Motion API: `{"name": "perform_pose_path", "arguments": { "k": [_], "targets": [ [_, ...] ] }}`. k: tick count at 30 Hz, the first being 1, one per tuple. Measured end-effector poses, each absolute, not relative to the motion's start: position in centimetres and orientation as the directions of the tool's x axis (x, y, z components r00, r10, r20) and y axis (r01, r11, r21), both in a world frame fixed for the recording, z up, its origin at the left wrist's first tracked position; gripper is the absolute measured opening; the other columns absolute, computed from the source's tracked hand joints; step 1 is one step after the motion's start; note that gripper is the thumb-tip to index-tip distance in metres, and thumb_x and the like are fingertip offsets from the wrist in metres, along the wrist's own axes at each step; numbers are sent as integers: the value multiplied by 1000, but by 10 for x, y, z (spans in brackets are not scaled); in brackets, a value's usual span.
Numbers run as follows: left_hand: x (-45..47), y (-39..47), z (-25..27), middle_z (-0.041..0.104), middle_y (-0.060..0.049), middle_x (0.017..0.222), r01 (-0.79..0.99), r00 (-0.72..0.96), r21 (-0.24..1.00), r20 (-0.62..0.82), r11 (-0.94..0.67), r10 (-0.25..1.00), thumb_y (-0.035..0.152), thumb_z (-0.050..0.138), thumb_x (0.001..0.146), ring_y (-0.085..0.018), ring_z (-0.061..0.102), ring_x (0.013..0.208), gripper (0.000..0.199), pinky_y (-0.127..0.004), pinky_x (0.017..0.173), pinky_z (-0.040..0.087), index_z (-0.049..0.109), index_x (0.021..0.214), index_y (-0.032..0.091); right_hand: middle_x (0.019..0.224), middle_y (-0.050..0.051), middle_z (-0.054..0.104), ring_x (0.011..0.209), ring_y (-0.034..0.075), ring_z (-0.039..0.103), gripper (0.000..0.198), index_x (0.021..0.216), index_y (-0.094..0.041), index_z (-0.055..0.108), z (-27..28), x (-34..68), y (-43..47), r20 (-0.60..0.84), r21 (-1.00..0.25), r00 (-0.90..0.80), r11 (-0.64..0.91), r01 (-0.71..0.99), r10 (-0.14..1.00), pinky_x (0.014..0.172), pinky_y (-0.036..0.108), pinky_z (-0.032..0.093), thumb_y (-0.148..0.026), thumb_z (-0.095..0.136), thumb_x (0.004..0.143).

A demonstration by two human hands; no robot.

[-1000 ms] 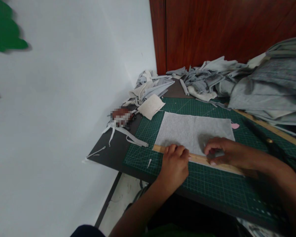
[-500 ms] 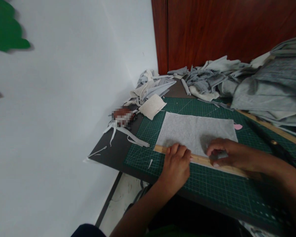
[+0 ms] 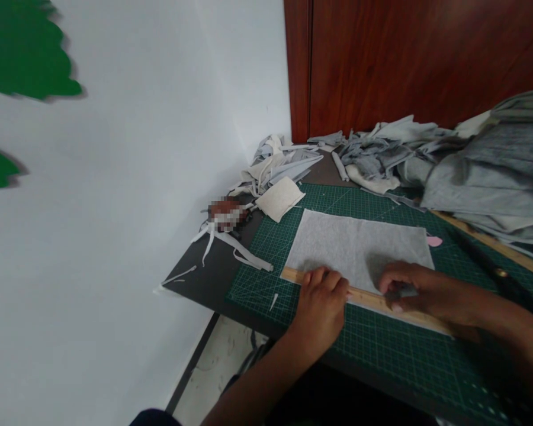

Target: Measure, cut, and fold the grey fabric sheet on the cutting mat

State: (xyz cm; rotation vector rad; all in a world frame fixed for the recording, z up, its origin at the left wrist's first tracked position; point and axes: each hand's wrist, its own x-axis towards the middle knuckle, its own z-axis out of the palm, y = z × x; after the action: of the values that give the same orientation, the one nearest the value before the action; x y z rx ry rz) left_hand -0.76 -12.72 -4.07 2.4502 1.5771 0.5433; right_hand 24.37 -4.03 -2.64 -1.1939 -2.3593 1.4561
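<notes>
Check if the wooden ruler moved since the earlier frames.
No. Against the green cutting mat, the wooden ruler shows no visible shift in any direction; only the camera view moved.

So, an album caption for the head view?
Left hand and right hand at a wooden strip over gray cloth, green mat beneath.

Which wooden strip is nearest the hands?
The near wooden strip, along the front edge of the grey cloth, under the left hand. The other strip lies farther right, beside the heaped fabric, untouched.
</notes>
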Motion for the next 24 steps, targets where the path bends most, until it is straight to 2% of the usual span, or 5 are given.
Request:
{"name": "perform_pose_path", "arguments": {
  "k": [5,9,20,24],
  "targets": [
    [-8,-128,-43,67,-3,110,849,369,319,214,-421,905,14,59,98,-24,56,113,12,-43,98,45,64,106,21,90,4,69,91,29,63,16,89,-25,74,-29,245,-42,-274,-800,-668,221,557,692,83,41,49,-36,74,77],
    [-9,-128,-43,67,-4,112,849,391,298,203,-437,898,9,60,94,-25,55,114,22,-43,100,46,64,111,21,88,4,68,88,28,63,18,87,-25,73,-28,245,-42,-264,-807,-689,237,541,675,81,40,48,-41,74,79],
    [-10,-127,-41,67,-4,113,846,404,293,194,-446,894,13,57,97,-25,55,114,18,-43,99,45,63,112,21,91,4,69,90,28,63,20,89,-24,72,-39,252,-41,-276,-823,-677,196,533,682,80,38,48,-41,75,80],
    [-10,-127,-41,67,-4,111,845,401,301,190,-442,896,19,57,100,-25,55,113,10,-43,98,45,64,107,22,91,4,70,88,27,63,22,89,-25,71,-40,252,-42,-283,-818,-668,190,543,689,79,38,48,-44,75,80]
  ]
}}
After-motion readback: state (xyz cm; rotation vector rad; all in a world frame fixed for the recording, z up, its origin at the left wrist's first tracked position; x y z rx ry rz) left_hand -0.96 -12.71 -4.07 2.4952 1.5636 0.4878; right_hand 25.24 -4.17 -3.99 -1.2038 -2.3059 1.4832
